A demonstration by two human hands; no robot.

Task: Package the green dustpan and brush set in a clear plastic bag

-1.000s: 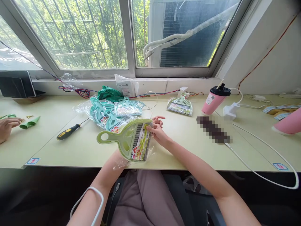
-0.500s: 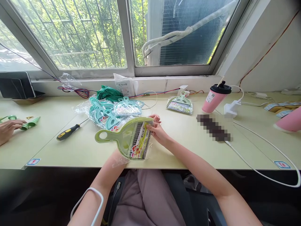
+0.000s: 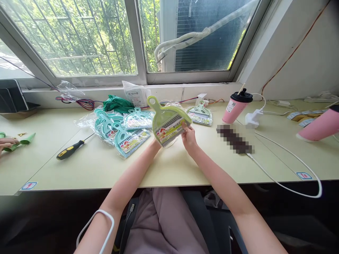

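Note:
A green dustpan-and-brush set in clear wrap is held up over the desk, its handle pointing up and to the left. My right hand is closed on its right edge, thumb in front over the printed card. My left hand goes behind the lower left of the dustpan, so its fingers are hidden. Left of it lie several wrapped blue-green dustpan sets, partly overlapping. Another wrapped green set rests behind and to the right.
A screwdriver lies at the left, near another person's hand by green pieces. On the right stand a pink cup, a white charger plug and a blurred-out device with a cable. A green bag sits by the window.
The green set has moved up and away from me, turning from handle-left to handle-up. My left fingers, partly visible before, are now behind it. My view has shifted slightly right.

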